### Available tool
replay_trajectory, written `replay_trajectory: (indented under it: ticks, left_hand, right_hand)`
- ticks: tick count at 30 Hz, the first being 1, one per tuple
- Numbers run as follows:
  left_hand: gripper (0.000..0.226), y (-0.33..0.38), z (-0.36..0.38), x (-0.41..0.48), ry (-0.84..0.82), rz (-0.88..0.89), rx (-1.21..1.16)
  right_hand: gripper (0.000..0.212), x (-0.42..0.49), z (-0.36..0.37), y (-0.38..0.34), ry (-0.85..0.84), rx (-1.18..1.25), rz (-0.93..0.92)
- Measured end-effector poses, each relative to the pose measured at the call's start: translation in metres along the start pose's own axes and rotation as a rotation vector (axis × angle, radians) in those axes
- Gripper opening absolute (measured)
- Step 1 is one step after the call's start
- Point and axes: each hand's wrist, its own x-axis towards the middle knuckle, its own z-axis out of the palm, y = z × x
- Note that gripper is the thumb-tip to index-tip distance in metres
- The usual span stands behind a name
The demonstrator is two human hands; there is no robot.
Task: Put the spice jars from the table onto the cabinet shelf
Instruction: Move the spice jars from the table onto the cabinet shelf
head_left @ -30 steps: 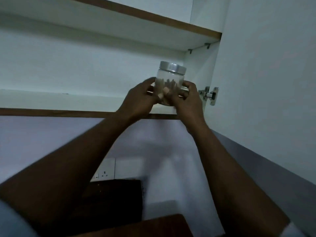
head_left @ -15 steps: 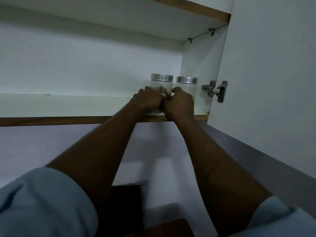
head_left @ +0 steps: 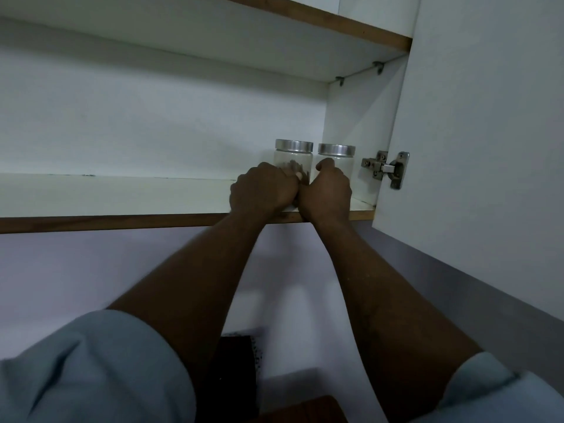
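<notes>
Spice jars: two stand on the cabinet shelf (head_left: 122,193); both hands, left hand (head_left: 264,190) and right hand (head_left: 328,192), clasp the left jar (head_left: 293,160); any remaining are unseen.

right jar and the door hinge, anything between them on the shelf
Nothing. In the head view, the stretch between the right jar and the hinge shows only the bare white cabinet side wall.

Two clear spice jars with silver lids, upright and side by side at the cabinet shelf's (head_left: 122,193) right end: left jar (head_left: 293,158) holding dark spice, right jar (head_left: 338,157) against the side wall.
</notes>
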Motion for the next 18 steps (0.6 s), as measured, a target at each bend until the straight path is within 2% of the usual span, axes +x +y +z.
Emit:
replay_trajectory:
  ticks: [3, 5, 8, 10, 12, 15, 18]
  left_hand:
    - [0.071, 0.001, -0.003, -0.010, 0.142, 0.009, 0.027]
    - [0.071, 0.000, -0.009, -0.020, 0.144, 0.049, 0.039]
    - [0.062, -0.003, -0.025, -0.052, 0.141, 0.167, 0.032]
    - [0.051, -0.011, -0.031, -0.090, 0.166, 0.252, -0.057]
    - [0.039, -0.026, -0.026, -0.145, 0.138, 0.315, -0.270]
    - [0.034, -0.068, -0.002, -0.235, -0.004, 0.281, -0.457]
    - [0.031, -0.121, 0.024, -0.306, -0.121, 0.211, -0.414]
  right_hand:
    - [0.037, -0.004, -0.003, -0.001, 0.002, 0.088, -0.005]
    - [0.025, -0.008, -0.014, -0.004, -0.054, 0.114, -0.032]
    - [0.003, -0.033, -0.039, -0.013, -0.125, 0.106, -0.129]
    - [0.013, -0.075, -0.055, -0.016, -0.087, 0.158, -0.219]
    - [0.010, -0.135, -0.066, -0.011, -0.096, 0.233, -0.271]
    - [0.019, -0.227, -0.068, 0.003, -0.303, 0.191, -0.222]
    - [0.019, -0.307, -0.062, 0.022, -0.556, 0.106, -0.077]
